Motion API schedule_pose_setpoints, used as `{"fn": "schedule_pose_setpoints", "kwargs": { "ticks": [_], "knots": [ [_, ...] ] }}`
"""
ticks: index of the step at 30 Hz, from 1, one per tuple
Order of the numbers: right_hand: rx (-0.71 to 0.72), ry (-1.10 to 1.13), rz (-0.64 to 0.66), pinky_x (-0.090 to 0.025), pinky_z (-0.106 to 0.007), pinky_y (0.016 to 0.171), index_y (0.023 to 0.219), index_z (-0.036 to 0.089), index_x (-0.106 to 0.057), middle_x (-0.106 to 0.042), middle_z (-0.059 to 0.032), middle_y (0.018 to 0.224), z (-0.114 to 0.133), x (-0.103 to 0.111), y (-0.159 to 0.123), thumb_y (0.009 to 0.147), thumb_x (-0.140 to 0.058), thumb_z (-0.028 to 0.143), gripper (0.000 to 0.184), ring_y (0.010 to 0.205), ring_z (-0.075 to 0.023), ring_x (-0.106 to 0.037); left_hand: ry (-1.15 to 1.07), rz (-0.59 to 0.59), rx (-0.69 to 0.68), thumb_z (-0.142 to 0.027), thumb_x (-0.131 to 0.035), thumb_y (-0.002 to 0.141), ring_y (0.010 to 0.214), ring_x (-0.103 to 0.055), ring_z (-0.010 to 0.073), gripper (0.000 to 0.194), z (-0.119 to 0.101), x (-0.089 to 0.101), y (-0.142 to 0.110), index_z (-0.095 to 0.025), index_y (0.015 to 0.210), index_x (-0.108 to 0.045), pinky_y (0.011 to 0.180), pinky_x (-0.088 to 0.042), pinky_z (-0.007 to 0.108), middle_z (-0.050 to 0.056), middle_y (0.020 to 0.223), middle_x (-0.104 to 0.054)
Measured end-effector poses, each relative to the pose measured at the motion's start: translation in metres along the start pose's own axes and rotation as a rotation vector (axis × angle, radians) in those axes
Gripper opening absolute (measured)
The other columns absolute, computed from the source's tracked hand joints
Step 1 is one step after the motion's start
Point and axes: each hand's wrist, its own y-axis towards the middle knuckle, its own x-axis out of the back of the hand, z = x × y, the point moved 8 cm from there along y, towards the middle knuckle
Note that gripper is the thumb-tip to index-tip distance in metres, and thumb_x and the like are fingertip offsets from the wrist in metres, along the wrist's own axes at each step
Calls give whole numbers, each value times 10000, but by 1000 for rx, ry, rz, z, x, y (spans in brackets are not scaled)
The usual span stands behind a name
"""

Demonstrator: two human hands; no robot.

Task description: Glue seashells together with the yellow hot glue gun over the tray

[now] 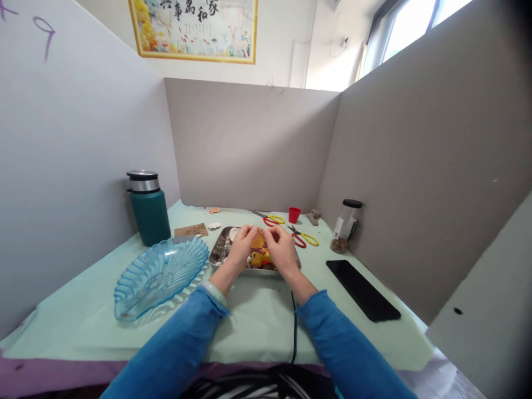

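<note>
Between my two hands is an orange fan-shaped seashell [258, 241], held up by its edges. My left hand [242, 244] pinches its left side, and my right hand [281, 249] has its fingers closed at the right side. Both hands are over a metal tray [254, 272] that holds white shells, yellow pieces and other small bits. My wrists and fingers hide part of the tray's contents. A white shell [214, 226] and a small orange shell [215, 210] lie on the cloth beyond the tray's left side.
On the left are a blue glass dish [166, 260], a green flask [150, 216] and brown cardboard [190, 230]. Two scissors [274, 220] [306, 239], a red cup [294, 215], a lidded jar [346, 228] and a black slab [362, 290] occupy the right. Partitions [253, 147] surround the table.
</note>
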Motion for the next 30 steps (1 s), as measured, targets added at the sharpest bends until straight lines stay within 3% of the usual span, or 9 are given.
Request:
{"fn": "schedule_pose_setpoints", "kwargs": {
  "ticks": [4,11,16,30],
  "knots": [
    [15,-3,12,-467,-288,632,700,219,-563,-641,-29,650,-1,-3,-1,841,-544,434,258,660,-191,-610,49,-57,-17,-556,-764,656,577,-596,128,468,-2,4,0,-173,778,-525,439,-494,230,-22,689,-560],
    [33,7,13,-482,-287,651,703,220,-557,-636,-21,669,-5,-5,-1,851,-550,428,255,664,-178,-603,82,-57,-15,-562,-746,689,548,-575,120,449,-2,3,-1,-176,772,-533,437,-457,218,-22,672,-566],
    [47,10,33,-473,-280,633,687,223,-535,-635,-16,661,0,-6,-4,852,-561,416,255,640,-171,-601,119,-135,-103,-500,-747,706,507,-482,83,407,-8,10,0,-177,673,-502,441,-396,192,-54,587,-476],
    [-57,249,80,-470,-278,559,688,204,-585,-605,9,573,-7,-13,-1,789,-647,444,268,536,-165,-614,27,-33,-14,-530,-779,669,421,-545,104,470,-2,4,2,-191,691,-454,380,-362,200,-55,552,-509]
  ]
}}
